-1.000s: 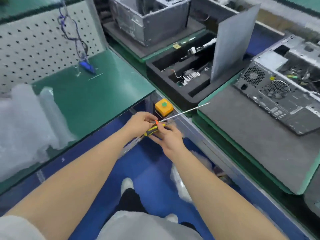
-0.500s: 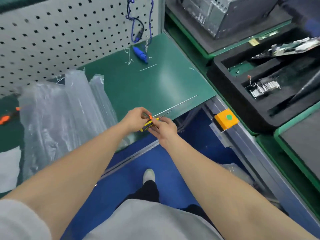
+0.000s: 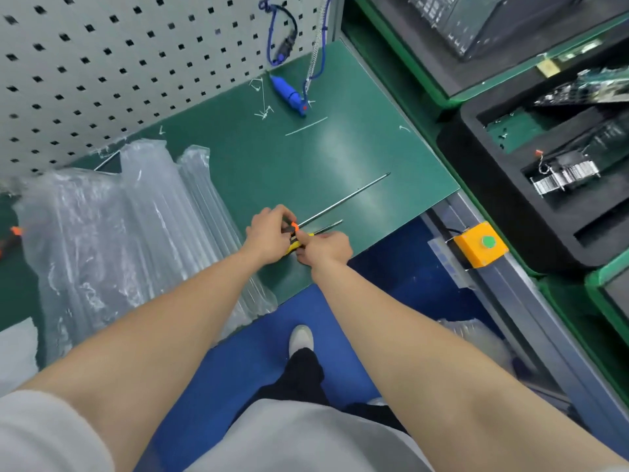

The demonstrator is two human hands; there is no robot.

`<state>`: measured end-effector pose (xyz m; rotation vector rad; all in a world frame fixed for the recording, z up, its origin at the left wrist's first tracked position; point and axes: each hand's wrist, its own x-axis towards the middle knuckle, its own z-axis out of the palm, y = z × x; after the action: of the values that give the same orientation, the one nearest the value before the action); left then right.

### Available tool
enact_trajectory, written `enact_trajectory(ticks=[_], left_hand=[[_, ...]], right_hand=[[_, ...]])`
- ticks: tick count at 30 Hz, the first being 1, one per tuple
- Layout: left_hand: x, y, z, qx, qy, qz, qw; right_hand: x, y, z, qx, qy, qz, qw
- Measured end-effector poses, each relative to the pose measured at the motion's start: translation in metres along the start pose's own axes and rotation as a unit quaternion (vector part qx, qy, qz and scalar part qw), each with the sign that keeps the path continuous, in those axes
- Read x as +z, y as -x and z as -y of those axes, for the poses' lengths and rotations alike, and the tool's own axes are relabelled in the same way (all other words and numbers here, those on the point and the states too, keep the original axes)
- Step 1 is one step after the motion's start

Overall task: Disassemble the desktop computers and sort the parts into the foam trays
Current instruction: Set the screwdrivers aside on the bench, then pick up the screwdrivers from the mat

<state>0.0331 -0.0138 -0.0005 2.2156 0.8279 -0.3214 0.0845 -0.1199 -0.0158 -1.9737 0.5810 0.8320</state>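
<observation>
Over the near edge of the green bench mat [image 3: 306, 158], the left hand [image 3: 269, 229] curled its fingers round the yellow-and-black handle of a long-shafted screwdriver [image 3: 343, 199] at its orange collar, while the right hand [image 3: 326, 248] pinched the same handle from the other side, the thin metal shaft pointing up and right across the mat. Well to the right, the black foam tray [image 3: 493, 206] held a finned metal heat sink [image 3: 565, 177] in one compartment and a green circuit board [image 3: 585, 93] at its far end. Clear plastic air-cushion packing [image 3: 119, 233] lay on the mat to the left, below a white pegboard [image 3: 102, 63].
</observation>
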Motion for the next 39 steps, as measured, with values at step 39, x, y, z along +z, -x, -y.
enact_trajectory(ticks=[39], left_hand=[[0.302, 0.155, -0.576, 0.582, -0.08, 0.089, 0.805]], right_hand=[[-0.706, 0.013, -0.107, -0.228, 0.005, -0.381, 0.896]])
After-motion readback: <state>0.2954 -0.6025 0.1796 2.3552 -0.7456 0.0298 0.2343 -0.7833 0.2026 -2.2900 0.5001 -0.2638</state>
